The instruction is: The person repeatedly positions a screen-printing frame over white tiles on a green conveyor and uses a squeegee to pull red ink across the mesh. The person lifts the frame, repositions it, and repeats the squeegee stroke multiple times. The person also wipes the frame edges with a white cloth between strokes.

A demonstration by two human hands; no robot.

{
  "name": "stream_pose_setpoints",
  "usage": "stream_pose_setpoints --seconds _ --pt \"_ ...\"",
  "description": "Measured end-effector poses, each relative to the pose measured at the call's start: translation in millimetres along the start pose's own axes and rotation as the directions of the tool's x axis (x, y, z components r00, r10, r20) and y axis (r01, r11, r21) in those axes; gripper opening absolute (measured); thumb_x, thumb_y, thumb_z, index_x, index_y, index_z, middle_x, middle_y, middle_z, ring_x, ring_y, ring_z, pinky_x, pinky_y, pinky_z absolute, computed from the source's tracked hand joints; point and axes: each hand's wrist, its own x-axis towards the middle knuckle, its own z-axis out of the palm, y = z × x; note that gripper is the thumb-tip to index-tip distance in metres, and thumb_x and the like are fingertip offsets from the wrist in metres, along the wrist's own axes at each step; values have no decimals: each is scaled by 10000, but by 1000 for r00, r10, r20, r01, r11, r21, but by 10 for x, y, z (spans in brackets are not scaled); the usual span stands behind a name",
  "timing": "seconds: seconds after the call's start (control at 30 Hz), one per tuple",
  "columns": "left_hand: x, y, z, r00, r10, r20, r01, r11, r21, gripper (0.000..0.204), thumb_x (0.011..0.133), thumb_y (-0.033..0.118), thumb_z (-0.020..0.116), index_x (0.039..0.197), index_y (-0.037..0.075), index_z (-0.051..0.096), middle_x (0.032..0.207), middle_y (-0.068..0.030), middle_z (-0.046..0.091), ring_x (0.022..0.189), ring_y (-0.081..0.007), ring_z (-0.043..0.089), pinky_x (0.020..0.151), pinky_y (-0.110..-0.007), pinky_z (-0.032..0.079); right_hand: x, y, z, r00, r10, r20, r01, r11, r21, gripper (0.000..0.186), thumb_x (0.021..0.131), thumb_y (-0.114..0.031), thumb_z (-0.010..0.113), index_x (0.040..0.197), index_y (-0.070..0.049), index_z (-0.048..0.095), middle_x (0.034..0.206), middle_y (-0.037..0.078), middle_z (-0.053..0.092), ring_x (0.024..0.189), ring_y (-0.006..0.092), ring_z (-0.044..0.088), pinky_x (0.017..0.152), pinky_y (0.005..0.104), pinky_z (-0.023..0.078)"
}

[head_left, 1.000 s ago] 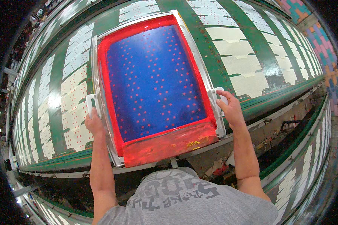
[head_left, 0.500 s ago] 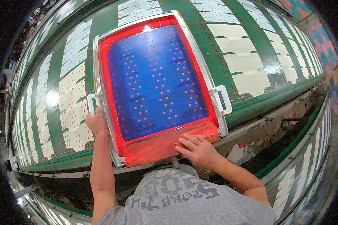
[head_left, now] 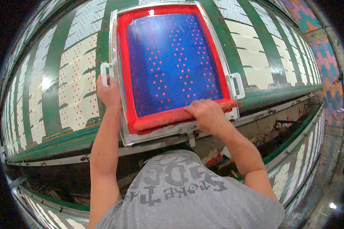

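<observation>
We view from above a framed blue screen (head_left: 172, 57), bordered in red and speckled with red dots, lying on the green table (head_left: 273, 57). We note that the two hands are apart: the left hand (head_left: 109, 93) is curled around the white left handle (head_left: 104, 72), while the right hand (head_left: 209, 115) is clamped on a red bar (head_left: 160, 119) spanning the screen's near edge. The white right handle (head_left: 240, 86) juts from the opposite side. We find dotted cream sheets (head_left: 78, 84) at left and plain cream sheets (head_left: 252, 65) at right.
</observation>
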Motion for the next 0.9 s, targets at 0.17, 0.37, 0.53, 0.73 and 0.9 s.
stream_pose_setpoints --seconds 0.17,0.37,0.53,0.73,0.9 --pt "-17 79 -31 1000 -30 -8 29 998 -47 459 923 67 719 1369 5 630 1166 -149 758 1020 -323 745 925 -439 569 -174 -102 -11 999 26 -29 -26 1000 6 436 779 -11 682 1199 -105 755 1104 100 751 1035 322 716 911 469 560" --pt "-31 138 -27 995 -98 -8 97 993 -67 460 918 82 722 1361 1 630 1178 -155 754 1055 -318 741 953 -432 563 -267 -195 266 980 -8 -200 2 1000 -30 389 824 -93 691 1207 -108 753 1165 97 730 1059 313 715 923 459 559" --pt "-1 104 -14 994 -104 26 105 993 -46 509 929 49 677 1428 2 586 1201 -143 755 1020 -291 748 929 -419 575 -13 5 325 958 -43 -285 26 998 -63 344 871 -121 641 1197 -102 749 1164 93 723 1061 307 707 911 449 560" --pt "-10 127 -26 991 -119 55 124 988 -93 523 941 46 687 1444 -33 566 1191 -131 746 992 -229 718 918 -372 565 847 589 164 917 -123 -378 95 991 -93 319 896 -141 611 1181 -108 750 1110 113 723 1005 326 713 876 456 565" --pt "-17 182 -51 994 -101 40 101 995 8 504 956 20 680 1443 -33 562 1227 -132 728 1073 -239 703 970 -377 547 1791 1200 -7 923 -161 -351 105 979 -173 297 898 -143 605 1155 -108 750 1071 141 726 989 345 719 858 478 568"
